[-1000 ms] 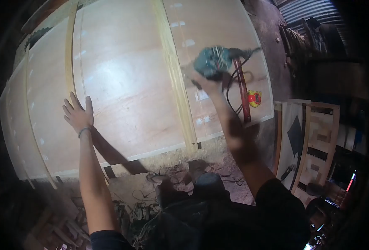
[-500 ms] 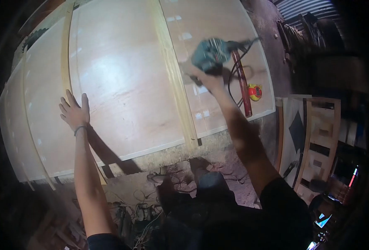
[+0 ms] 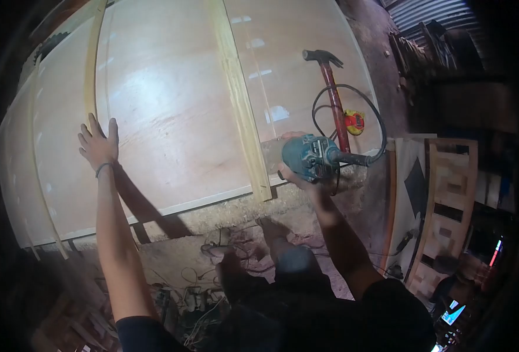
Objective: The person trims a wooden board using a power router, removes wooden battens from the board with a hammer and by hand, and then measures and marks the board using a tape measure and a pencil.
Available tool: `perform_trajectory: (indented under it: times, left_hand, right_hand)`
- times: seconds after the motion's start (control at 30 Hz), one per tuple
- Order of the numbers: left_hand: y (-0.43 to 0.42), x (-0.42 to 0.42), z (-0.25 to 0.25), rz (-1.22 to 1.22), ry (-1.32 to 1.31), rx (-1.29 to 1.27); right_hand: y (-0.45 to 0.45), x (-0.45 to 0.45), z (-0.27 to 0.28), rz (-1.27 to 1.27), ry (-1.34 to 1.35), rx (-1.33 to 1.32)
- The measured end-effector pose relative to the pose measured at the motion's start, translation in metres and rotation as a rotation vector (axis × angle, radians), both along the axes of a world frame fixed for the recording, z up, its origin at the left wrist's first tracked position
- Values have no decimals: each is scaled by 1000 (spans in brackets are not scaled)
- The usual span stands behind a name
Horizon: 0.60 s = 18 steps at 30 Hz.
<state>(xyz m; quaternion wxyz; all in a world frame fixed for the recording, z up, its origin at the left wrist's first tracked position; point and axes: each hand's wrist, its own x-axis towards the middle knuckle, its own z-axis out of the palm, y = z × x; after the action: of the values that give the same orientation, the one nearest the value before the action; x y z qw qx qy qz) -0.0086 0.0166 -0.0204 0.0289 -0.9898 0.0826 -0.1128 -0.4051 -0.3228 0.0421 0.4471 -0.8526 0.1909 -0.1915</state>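
Closest in, I have the right hand (image 3: 303, 179) with its fingers wrapped around a teal corded router (image 3: 311, 157), over the near right part of the plywood panel (image 3: 165, 135); I can't tell if the router touches the wood. The left hand (image 3: 100, 146) lies over a pale batten (image 3: 90, 76), fingers spread and gripping nothing. A 2nd batten (image 3: 239, 100) runs between the 2 hands. Just beyond the router I see 1 red-handled claw hammer (image 3: 334, 102), the black cord (image 3: 384, 126) looping across it, and a red-and-yellow tape measure (image 3: 354, 122) beside the handle. Farthest off is corrugated sheeting (image 3: 432, 17).
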Motion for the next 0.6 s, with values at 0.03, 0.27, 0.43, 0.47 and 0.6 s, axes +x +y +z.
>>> perform_trajectory:
  times: [0.03,0.27,0.43,0.47,0.6]
  left_hand:
    - [-2,-2,3,0,4,-14]
    - [18,-13,-6,-258,-103,-608]
    - [11,-243,81,-327,386,-1090]
    - [14,-299,84,-463,379,-1015]
    - [-1,-445,187,-1043,710,-1280]
  right_hand:
    - [-4,-1,-12,29,-17,-26]
    - [2,-32,9,-71,109,19]
    - [65,-109,77,-73,-116,-4]
    - [80,-126,78,-33,-217,65]
    - [138,-164,97,136,-376,241]
